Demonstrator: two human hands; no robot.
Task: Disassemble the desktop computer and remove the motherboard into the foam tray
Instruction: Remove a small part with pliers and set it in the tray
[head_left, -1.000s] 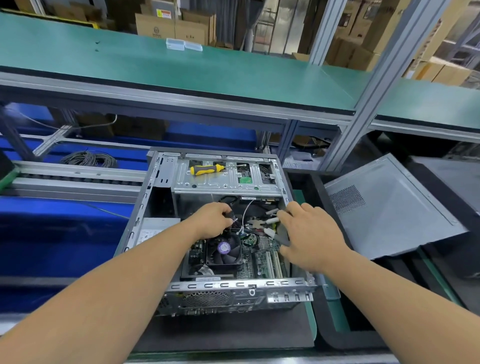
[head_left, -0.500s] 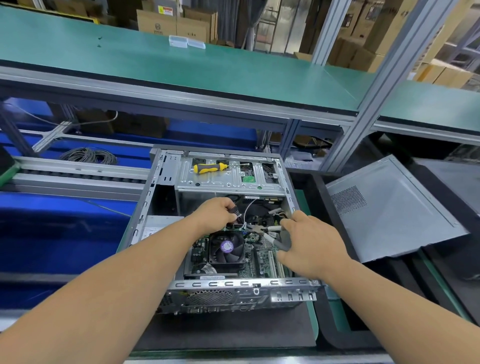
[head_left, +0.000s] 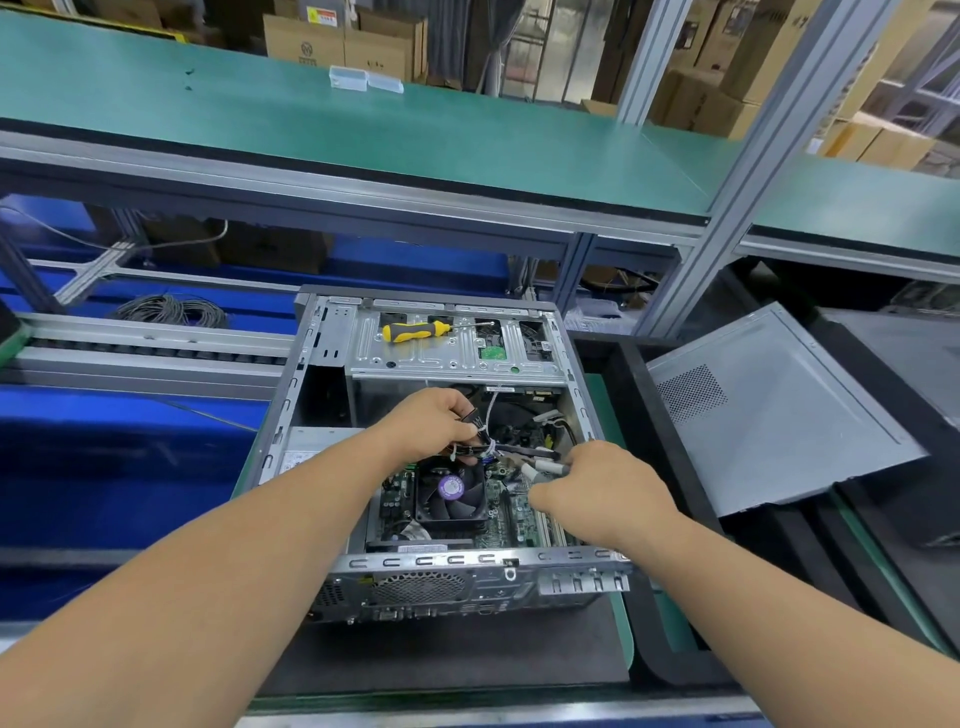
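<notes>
Case: the open desktop case (head_left: 291, 405) is lying on its side on a dark mat on the worktop, sheet-metal walls bare and grey.
Inside: the green motherboard (head_left: 511, 512) is sitting on the case floor, with a square black cooler fan (head_left: 451, 491) on it.
Left grip: the left hand (head_left: 434, 423) is curling its fingers round a bundle of black cables (head_left: 480, 449) above the fan.
Right grip: the right hand (head_left: 597, 499) is pinching grey-tipped connectors (head_left: 540, 470) over the board, its fingertips hidden.
Drive cage: a yellow-and-black screwdriver (head_left: 415, 331) is lying on the ribbed metal bay.
Right side: the removed side panel (head_left: 779, 415), perforated at one corner, is leaning over a black foam tray (head_left: 670, 519).
</notes>
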